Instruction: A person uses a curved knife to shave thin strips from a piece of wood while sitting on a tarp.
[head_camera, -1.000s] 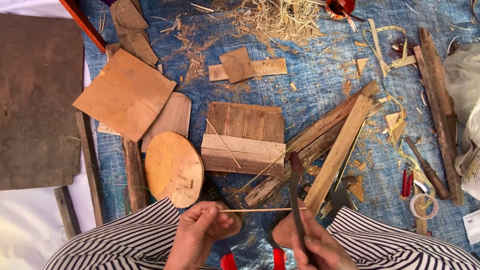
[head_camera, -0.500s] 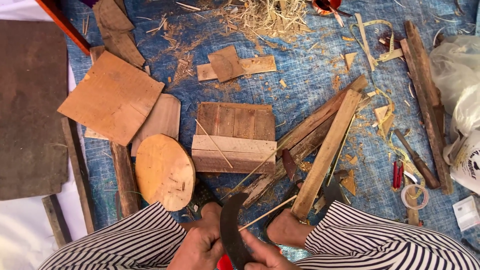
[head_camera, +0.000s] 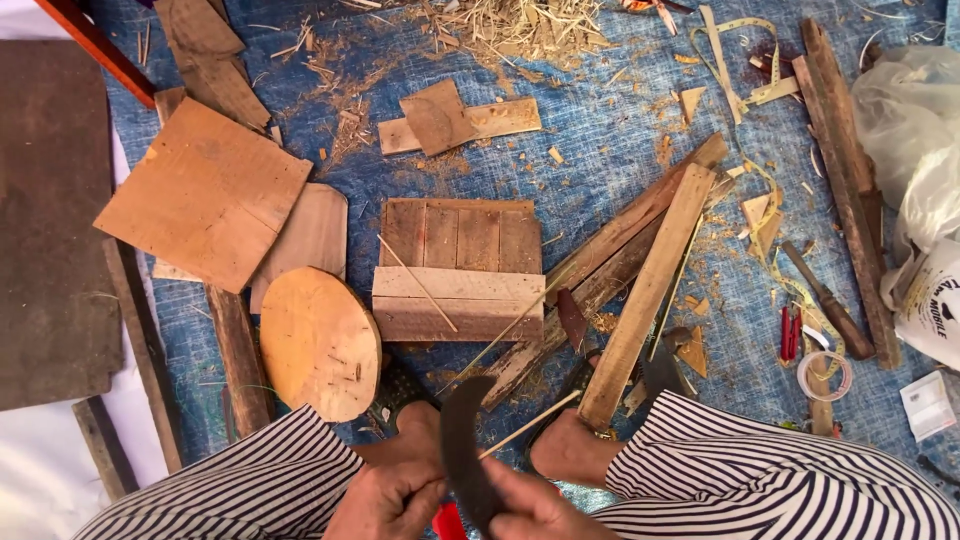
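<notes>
My left hand (head_camera: 385, 500) and right hand (head_camera: 535, 510) both close around the curved knife (head_camera: 462, 450) at 6 o'clock, low between my knees. It looks stiff and weighty with a keen inner edge, so I'd grip the handle end. The thin stick (head_camera: 530, 425) beside it looks light and brittle. A round slab (head_camera: 320, 345) crowds 10 o'clock and planks (head_camera: 645, 300) 2 o'clock; little room.
</notes>
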